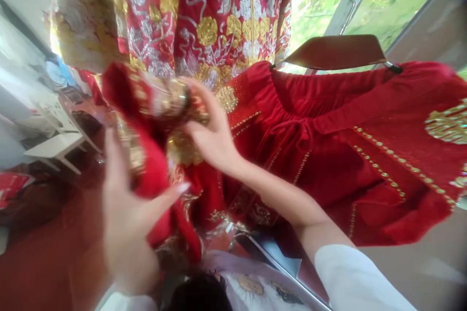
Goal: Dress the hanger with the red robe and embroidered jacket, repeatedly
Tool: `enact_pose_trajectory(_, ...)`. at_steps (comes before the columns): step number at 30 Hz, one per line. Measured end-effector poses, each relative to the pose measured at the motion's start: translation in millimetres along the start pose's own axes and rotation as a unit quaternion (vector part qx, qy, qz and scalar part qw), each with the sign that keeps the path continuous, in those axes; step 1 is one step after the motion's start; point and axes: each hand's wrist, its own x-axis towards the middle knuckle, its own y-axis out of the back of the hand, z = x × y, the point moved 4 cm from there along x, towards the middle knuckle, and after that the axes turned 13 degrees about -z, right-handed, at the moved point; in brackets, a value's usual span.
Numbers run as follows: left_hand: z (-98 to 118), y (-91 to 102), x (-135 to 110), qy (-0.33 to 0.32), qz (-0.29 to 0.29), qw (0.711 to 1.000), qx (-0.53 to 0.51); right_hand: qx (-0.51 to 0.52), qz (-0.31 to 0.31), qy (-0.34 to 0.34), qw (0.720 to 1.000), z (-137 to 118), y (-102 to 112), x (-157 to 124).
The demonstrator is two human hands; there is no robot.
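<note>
My right hand (pixel 215 138) has its fingers curled round a bunched red cloth piece with gold embroidery (pixel 155 175); its exact kind does not show. On the near side of that cloth, my left hand (pixel 133 223) is blurred, its thumb stretched away from raised fingers. Whether it touches the cloth is unclear. Behind hangs a red jacket (pixel 204 5) covered in silver and gold embroidery. To the right, a red skirt (pixel 328 165) with gathered waist, tied cord and gold beading is clipped to a brown hanger (pixel 333 52).
A window (pixel 321 5) with a metal latch stands behind the clothes. At far left are a white chair (pixel 60 143) and a reddish floor (pixel 40 262). Below my arms are a dark-haired head (pixel 200 294), a printed white cloth (pixel 251 284) and a metal rail (pixel 284 272).
</note>
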Motion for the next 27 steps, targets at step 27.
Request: enact_pose_trajectory(27, 41.2, -155.7, 210.0, -0.279, -0.168, 0.943, 0.070, -0.291, -0.128, -0.094, 0.944, 66.5, 161.4, 118.9)
